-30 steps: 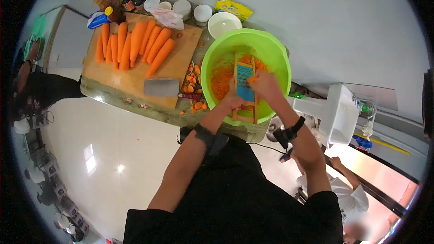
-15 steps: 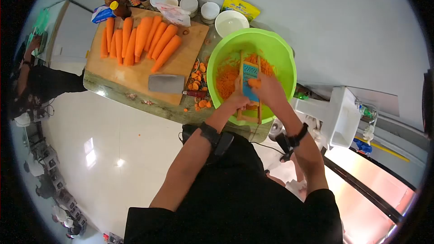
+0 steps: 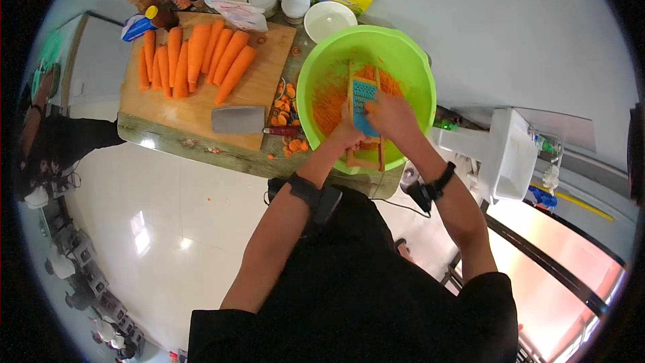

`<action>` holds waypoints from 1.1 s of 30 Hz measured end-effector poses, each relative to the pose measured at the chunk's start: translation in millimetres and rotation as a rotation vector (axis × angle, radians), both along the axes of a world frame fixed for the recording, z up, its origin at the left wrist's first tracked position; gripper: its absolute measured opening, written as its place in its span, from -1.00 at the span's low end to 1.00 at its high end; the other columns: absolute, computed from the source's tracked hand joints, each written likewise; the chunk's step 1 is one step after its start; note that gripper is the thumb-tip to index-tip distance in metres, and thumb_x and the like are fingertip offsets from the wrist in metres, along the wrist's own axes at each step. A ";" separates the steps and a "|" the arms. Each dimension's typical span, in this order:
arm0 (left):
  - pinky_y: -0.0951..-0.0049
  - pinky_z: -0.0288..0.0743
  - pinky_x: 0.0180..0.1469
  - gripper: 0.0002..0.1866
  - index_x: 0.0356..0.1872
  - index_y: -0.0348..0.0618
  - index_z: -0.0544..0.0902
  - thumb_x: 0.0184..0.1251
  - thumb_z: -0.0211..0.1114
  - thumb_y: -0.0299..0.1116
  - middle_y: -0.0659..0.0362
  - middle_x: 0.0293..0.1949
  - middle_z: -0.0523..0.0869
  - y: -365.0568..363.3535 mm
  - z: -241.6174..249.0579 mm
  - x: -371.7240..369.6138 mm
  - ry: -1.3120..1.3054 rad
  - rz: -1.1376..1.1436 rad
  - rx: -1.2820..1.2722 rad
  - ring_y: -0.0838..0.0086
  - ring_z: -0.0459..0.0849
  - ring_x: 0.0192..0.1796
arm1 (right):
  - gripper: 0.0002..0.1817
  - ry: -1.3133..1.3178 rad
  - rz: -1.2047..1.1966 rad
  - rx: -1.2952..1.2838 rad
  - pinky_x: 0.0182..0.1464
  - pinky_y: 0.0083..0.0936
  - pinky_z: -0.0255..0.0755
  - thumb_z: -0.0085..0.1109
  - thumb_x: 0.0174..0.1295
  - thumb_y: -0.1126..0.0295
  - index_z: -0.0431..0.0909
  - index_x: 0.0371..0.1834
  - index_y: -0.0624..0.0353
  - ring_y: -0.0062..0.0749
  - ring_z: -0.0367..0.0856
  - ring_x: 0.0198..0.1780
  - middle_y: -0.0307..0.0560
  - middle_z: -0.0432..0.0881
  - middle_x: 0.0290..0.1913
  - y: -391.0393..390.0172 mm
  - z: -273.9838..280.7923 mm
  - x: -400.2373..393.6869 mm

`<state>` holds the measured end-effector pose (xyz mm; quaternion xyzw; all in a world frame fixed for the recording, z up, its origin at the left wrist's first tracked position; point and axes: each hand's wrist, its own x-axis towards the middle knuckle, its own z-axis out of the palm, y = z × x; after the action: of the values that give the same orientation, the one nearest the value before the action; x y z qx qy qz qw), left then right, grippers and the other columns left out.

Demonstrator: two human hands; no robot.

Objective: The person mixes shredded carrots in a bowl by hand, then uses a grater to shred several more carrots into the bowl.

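Observation:
A wooden-framed grater (image 3: 363, 94) with a blue grating plate leans inside a large lime-green basin (image 3: 420, 67). My left hand (image 3: 347, 133) is closed around the lower part of its frame. Pressed against the plate is my right hand (image 3: 393, 117), its fingers closed over a carrot piece that is mostly hidden now. Shredded carrot (image 3: 328, 109) lies in the basin around and beneath the grater.
Several whole carrots (image 3: 198, 50) lie on a wooden cutting board (image 3: 144, 106), with a cleaver (image 3: 238, 119) near its front edge. Carrot offcuts (image 3: 285, 104) lie between board and basin. A white bowl (image 3: 330, 22), cups and bottles stand behind. A sink (image 3: 514, 154) is at right.
The whole scene has shifted slightly left and up as the camera moved. My right hand has slid along the grater, and the carrot piece shows less; my left hand keeps its hold.

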<state>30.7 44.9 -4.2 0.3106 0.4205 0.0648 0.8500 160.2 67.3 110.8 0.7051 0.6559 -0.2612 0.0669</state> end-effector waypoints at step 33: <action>0.40 0.42 -0.61 0.19 0.47 0.20 -0.39 0.09 0.37 -0.69 0.05 -0.34 0.65 -4.3 -3.7 -3.0 0.114 0.071 0.060 0.45 0.52 -0.60 | -0.68 0.028 -0.006 -0.131 -0.13 -0.13 0.59 0.24 0.09 0.16 0.75 -0.18 0.09 0.15 0.68 -0.27 0.18 0.70 -0.32 -0.8 14.4 14.1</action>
<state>27.8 40.7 -7.9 0.3240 0.4767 0.0900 0.8122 174.3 66.5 125.2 0.6974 0.6362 -0.3136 0.1027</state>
